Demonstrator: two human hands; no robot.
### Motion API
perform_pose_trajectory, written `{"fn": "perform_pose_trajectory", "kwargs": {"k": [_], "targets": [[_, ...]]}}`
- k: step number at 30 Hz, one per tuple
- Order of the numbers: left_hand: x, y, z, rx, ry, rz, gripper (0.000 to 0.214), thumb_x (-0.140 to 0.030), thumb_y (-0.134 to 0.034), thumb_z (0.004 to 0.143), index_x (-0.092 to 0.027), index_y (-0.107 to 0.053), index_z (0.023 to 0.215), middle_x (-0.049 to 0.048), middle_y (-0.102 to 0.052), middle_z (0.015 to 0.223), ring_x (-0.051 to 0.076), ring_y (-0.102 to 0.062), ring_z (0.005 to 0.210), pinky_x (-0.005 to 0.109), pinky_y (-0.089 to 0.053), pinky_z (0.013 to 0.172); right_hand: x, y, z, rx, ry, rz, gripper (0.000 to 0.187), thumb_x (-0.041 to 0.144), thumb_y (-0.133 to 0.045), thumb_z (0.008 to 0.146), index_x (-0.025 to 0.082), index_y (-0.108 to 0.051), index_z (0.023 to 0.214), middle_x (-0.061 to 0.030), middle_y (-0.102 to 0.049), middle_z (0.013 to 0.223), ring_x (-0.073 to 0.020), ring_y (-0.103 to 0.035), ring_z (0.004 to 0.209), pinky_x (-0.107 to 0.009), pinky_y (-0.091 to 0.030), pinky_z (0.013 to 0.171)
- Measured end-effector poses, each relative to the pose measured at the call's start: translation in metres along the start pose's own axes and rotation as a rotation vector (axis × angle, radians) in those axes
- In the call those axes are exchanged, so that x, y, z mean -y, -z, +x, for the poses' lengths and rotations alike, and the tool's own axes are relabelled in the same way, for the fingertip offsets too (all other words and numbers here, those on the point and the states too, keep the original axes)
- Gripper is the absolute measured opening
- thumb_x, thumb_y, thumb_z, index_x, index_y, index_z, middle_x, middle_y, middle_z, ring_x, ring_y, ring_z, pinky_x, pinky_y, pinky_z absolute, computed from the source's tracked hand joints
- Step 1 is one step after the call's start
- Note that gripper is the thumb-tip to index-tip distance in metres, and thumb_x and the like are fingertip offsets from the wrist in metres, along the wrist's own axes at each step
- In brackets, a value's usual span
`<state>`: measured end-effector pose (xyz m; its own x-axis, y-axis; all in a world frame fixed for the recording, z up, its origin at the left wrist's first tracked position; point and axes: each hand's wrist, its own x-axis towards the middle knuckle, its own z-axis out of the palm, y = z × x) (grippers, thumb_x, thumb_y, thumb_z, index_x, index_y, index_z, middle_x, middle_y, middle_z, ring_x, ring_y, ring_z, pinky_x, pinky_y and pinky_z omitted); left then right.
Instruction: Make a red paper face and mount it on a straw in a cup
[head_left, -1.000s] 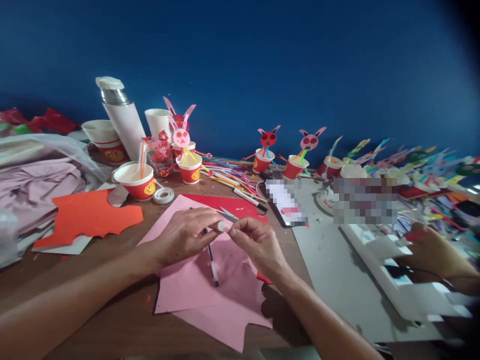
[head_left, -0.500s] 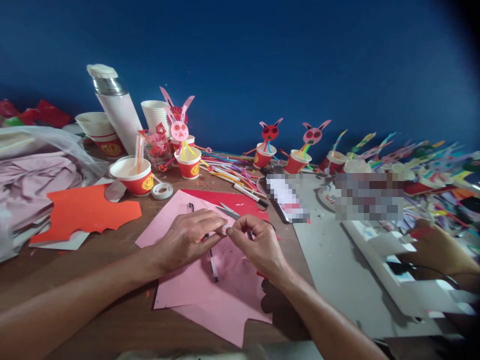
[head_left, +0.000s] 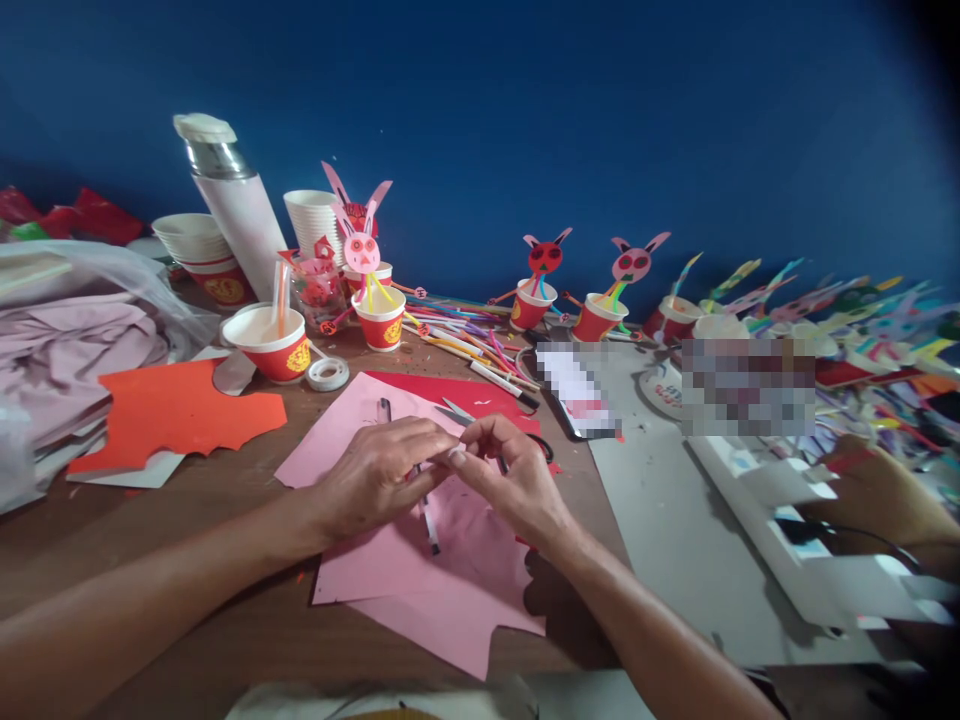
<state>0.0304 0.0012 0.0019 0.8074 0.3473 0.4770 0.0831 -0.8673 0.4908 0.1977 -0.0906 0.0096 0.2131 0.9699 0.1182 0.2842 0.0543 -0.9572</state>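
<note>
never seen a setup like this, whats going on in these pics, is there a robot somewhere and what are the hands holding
There's no robot: these are a person's own bare left hand and right hand. The only view is from a camera worn on that person's head, looking forward and down.

The fingertips meet over pink paper and seem to pinch something small and pale, too hidden to identify. A pen lies on the paper beneath, with scissors just beyond the hands.

Elsewhere on the brown table are orange paper, a tape roll and, farther back, cups bearing long-eared paper faces, such as this red cup.
</note>
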Motion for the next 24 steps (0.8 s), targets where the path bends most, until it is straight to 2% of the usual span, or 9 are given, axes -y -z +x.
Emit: {"fn": "perform_pose_trajectory", "kwargs": {"k": [6, 11, 19, 24], "targets": [[-0.002, 0.001, 0.0, 0.031, 0.009, -0.039, 0.019, -0.027, -0.049, 0.095, -0.016, -0.063, 0.098, 0.0081, -0.069, 0.097, 0.018, -0.063, 0.091, 0.028, -0.049, 0.08, -0.012, -0.003, 0.004, 0.089, -0.072, 0.194, 0.028, 0.042, -0.071, 0.077, 0.02, -0.053, 0.082, 0.0037, -0.054, 0.07, -0.012, -0.053, 0.065, -0.025, -0.042, 0.063], [-0.001, -0.001, 0.0, -0.005, -0.013, -0.073, 0.018, -0.027, -0.05, 0.095, -0.017, -0.064, 0.097, 0.0069, -0.07, 0.094, 0.018, -0.063, 0.089, 0.027, -0.05, 0.08, -0.016, -0.005, 0.005, 0.157, -0.124, 0.391, 0.037, 0.048, -0.075, 0.073, 0.022, -0.051, 0.081, 0.0046, -0.056, 0.07, -0.0121, -0.057, 0.066, -0.025, -0.045, 0.062], [-0.007, -0.001, 0.0, -0.02, 0.008, -0.075, 0.013, -0.021, -0.052, 0.094, -0.015, -0.064, 0.095, 0.0065, -0.068, 0.091, 0.017, -0.062, 0.088, 0.027, -0.049, 0.081, -0.01, -0.004, 0.004, 0.21, -0.175, 0.523, 0.039, 0.046, -0.079, 0.07, 0.021, -0.051, 0.079, 0.0036, -0.062, 0.074, -0.0129, -0.064, 0.074, -0.026, -0.048, 0.071], [-0.007, -0.003, 0.0, -0.013, 0.007, -0.08, 0.014, -0.021, -0.05, 0.095, -0.014, -0.063, 0.095, 0.0071, -0.068, 0.091, 0.017, -0.062, 0.087, 0.028, -0.048, 0.081, -0.008, -0.002, 0.004, 0.203, -0.181, 0.494, 0.037, 0.046, -0.079, 0.07, 0.02, -0.054, 0.079, 0.005, -0.059, 0.07, -0.0111, -0.059, 0.069, -0.024, -0.046, 0.067]]}}
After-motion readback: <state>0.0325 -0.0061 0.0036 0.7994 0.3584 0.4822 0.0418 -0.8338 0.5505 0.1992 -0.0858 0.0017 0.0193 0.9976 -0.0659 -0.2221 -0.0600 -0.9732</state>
